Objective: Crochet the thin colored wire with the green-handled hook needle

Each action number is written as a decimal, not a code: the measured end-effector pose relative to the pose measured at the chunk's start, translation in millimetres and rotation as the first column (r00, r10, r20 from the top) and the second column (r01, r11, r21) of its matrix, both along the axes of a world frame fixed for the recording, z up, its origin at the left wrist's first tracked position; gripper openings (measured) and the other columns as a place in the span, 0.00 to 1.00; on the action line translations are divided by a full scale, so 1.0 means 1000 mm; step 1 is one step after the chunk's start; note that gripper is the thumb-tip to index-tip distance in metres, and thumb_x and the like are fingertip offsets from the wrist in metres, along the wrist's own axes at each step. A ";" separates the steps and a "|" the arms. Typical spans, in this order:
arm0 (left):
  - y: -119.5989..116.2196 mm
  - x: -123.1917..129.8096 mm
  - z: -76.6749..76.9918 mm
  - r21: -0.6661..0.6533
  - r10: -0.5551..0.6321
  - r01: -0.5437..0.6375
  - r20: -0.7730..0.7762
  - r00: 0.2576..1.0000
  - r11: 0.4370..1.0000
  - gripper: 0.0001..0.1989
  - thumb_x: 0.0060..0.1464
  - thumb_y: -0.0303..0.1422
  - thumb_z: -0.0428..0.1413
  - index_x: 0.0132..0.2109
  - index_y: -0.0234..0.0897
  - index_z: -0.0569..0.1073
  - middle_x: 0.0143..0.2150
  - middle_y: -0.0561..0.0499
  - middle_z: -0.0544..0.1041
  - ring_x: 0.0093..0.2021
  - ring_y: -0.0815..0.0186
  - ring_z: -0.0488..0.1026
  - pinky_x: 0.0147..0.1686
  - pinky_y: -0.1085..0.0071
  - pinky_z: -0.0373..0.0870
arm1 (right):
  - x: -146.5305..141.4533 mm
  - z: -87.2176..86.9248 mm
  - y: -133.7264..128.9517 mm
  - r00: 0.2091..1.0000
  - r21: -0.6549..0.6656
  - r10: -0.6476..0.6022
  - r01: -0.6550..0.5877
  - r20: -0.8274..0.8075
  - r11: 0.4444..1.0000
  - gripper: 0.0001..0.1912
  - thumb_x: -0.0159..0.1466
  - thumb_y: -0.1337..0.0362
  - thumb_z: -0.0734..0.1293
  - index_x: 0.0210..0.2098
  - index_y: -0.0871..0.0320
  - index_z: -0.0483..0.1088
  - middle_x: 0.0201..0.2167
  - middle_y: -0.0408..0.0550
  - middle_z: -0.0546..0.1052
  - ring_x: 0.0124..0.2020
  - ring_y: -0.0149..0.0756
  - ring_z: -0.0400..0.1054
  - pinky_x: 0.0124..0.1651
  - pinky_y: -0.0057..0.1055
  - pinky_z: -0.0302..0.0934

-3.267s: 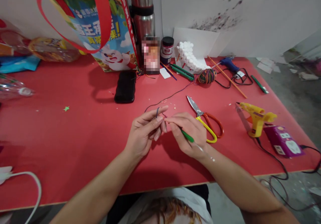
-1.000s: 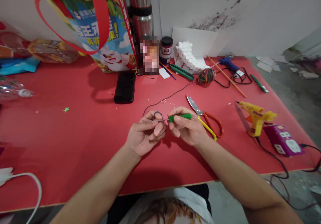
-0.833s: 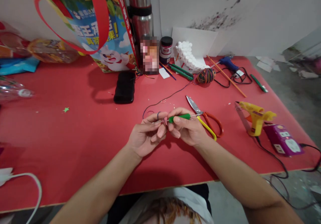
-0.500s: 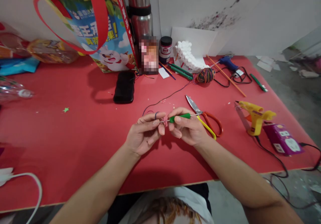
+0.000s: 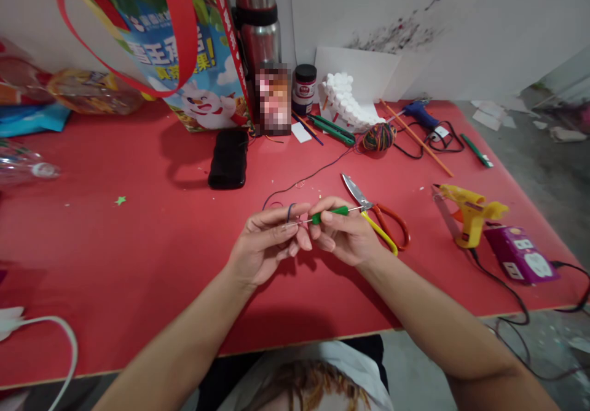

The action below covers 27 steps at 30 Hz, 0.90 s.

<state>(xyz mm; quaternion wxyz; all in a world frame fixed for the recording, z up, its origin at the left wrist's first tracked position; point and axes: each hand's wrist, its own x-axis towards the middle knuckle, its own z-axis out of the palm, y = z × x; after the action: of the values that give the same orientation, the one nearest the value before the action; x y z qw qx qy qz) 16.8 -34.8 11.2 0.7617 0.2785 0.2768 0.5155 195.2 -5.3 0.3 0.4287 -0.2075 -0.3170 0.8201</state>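
Observation:
My right hand [image 5: 345, 231] is closed on the green handle of a thin metal hook [image 5: 336, 214], whose tip points left toward my other hand. My left hand [image 5: 267, 242] pinches dark yarn at the hook's tip, with a strand looped over its index finger. What is worked at the fingertips is too small to make out. From there the yarn [image 5: 299, 185] runs up across the table to a multicoloured yarn ball [image 5: 378, 137]. Scissors [image 5: 373, 211] with one red and one yellow handle lie just beyond my right hand, blades open.
On the red table [image 5: 152, 263] are a black case [image 5: 228, 160], a gift bag [image 5: 184, 54], a steel flask [image 5: 258, 24], a jar [image 5: 305, 89], a green cutter [image 5: 332, 129], a yellow glue gun [image 5: 472, 214] and a purple box [image 5: 520, 254] with cables.
My left fingers have shifted slightly, with the index finger raised a little and the lower fingers nearer my right hand. The hook has tilted slightly and moved a little left.

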 end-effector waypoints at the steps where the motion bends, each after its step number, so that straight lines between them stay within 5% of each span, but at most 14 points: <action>1: 0.000 0.000 -0.001 -0.015 0.012 -0.012 -0.016 1.000 1.000 0.13 0.52 0.28 0.68 0.46 0.40 0.87 0.26 0.44 0.83 0.24 0.69 0.76 0.21 0.80 0.65 | 0.000 0.000 -0.001 1.000 0.017 0.003 -0.003 -0.002 1.000 0.09 0.60 0.60 0.77 0.37 0.57 0.80 0.25 0.45 0.82 0.19 0.26 0.70 0.19 0.19 0.58; 6: 0.003 0.003 -0.004 -0.048 0.026 -0.027 -0.029 0.999 0.998 0.14 0.50 0.27 0.68 0.45 0.40 0.87 0.24 0.47 0.81 0.23 0.70 0.75 0.20 0.81 0.64 | -0.001 0.003 -0.003 0.999 0.044 -0.019 0.018 0.030 0.999 0.11 0.58 0.59 0.78 0.37 0.57 0.79 0.24 0.46 0.82 0.21 0.29 0.72 0.18 0.20 0.58; 14: 0.003 0.006 -0.002 -0.042 0.072 -0.070 0.038 0.997 0.997 0.21 0.55 0.25 0.64 0.55 0.42 0.82 0.25 0.50 0.79 0.18 0.77 0.64 0.20 0.82 0.60 | -0.007 0.001 -0.005 0.970 0.086 -0.229 0.222 0.087 0.971 0.10 0.64 0.59 0.74 0.43 0.55 0.77 0.28 0.42 0.81 0.19 0.25 0.67 0.23 0.23 0.62; 27: 0.006 0.005 -0.005 -0.133 0.060 -0.047 0.095 0.994 0.990 0.23 0.55 0.22 0.59 0.57 0.39 0.81 0.24 0.51 0.77 0.16 0.77 0.60 0.18 0.82 0.55 | -0.016 0.003 -0.011 0.936 0.120 -0.330 0.316 0.125 0.941 0.07 0.66 0.62 0.72 0.43 0.55 0.81 0.29 0.44 0.82 0.24 0.27 0.72 0.29 0.24 0.69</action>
<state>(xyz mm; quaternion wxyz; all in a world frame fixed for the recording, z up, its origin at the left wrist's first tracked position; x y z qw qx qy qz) 21.3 -29.1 5.8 0.7767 0.1950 0.2793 0.5298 179.4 -16.5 3.3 0.5433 -0.2937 -0.3487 0.7049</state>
